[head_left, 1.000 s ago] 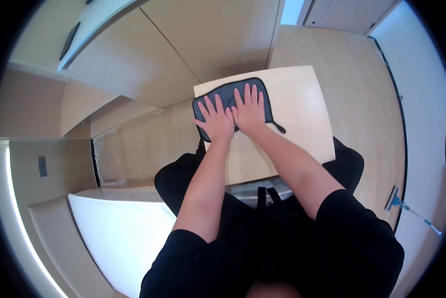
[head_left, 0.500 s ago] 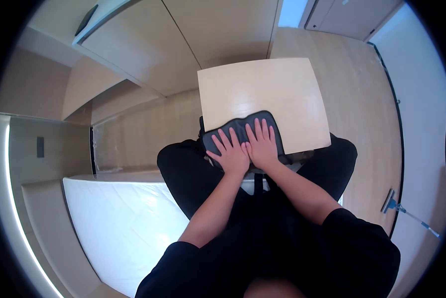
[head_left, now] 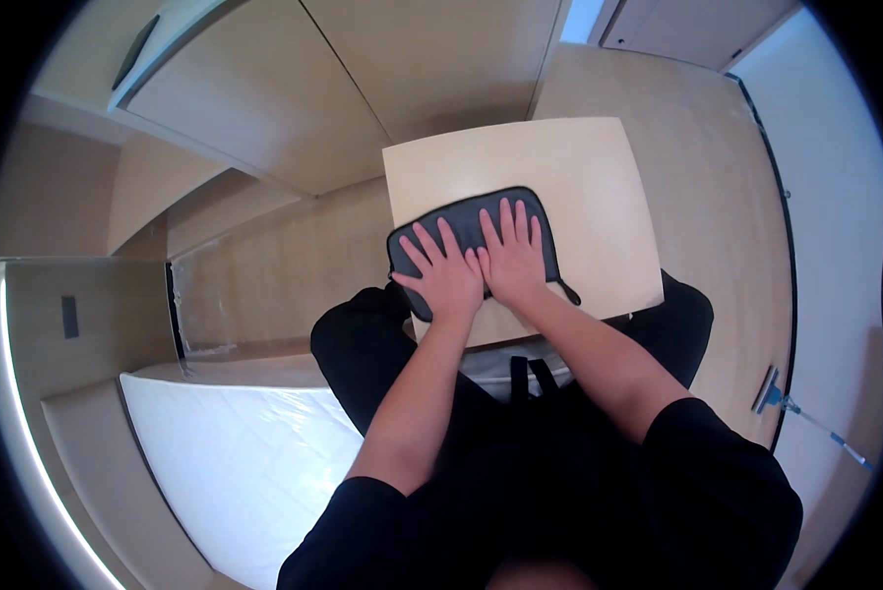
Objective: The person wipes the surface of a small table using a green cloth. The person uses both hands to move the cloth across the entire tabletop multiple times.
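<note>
A dark grey zippered pouch (head_left: 465,220) lies flat near the left side of a small light-wood table (head_left: 594,197). On its left half rests my left hand (head_left: 449,283), palm down with fingers spread. Beside it my right hand (head_left: 512,264) presses palm down too, its fingers stretched toward the pouch's far edge. The thumbs meet near the middle of the pouch. A small black tab (head_left: 570,293) sticks out at the pouch's near right corner. Parts of the pouch under both palms are hidden.
My legs (head_left: 363,339) flank the table. Wooden cabinet doors (head_left: 441,59) stand beyond it. To the left is a plastic-wrapped white mattress (head_left: 235,442). A blue-handled squeegee or mop (head_left: 776,395) leans at the right wall. Black straps (head_left: 532,376) hang by my lap.
Both hands and the pouch have slid away from my body, farther onto the table. The pouch's wavy far edge is smoother now, and the table's near edge has come into view.
</note>
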A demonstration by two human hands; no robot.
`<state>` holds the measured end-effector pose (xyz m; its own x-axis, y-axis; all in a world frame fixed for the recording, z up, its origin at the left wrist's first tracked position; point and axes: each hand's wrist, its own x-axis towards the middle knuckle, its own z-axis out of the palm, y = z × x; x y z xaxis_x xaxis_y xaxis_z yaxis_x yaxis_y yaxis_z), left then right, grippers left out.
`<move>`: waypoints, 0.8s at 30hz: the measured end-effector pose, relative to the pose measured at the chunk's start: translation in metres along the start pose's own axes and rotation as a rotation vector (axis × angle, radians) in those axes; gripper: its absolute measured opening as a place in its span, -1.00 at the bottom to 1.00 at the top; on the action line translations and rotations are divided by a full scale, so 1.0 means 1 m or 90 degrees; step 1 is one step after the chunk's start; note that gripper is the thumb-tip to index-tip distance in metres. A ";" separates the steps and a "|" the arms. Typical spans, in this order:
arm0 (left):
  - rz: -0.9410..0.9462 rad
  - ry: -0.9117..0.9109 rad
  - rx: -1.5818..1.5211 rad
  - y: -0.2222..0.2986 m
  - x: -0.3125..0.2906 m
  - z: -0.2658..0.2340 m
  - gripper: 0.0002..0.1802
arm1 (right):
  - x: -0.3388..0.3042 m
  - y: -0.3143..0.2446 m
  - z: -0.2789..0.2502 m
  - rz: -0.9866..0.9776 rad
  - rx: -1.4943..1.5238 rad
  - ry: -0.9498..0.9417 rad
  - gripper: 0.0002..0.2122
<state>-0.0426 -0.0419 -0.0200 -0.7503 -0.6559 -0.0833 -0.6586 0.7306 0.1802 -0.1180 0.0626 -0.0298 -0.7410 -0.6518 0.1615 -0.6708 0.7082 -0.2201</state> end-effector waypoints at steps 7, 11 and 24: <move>-0.004 0.014 0.003 0.003 0.103 -0.009 -0.21 | 0.099 0.007 0.025 0.006 -0.016 0.016 -0.35; -0.002 -0.007 -0.029 0.009 0.153 -0.018 -0.19 | 0.146 0.013 0.034 0.025 -0.040 0.028 -0.35; -0.029 -0.046 0.003 0.011 0.246 -0.027 -0.47 | 0.256 0.006 0.002 0.113 -0.013 -0.320 -0.43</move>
<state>-0.2329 -0.2003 -0.0123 -0.7212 -0.6734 -0.1625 -0.6927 0.7010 0.1692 -0.3121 -0.1003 0.0085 -0.7410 -0.5675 -0.3589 -0.5406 0.8213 -0.1824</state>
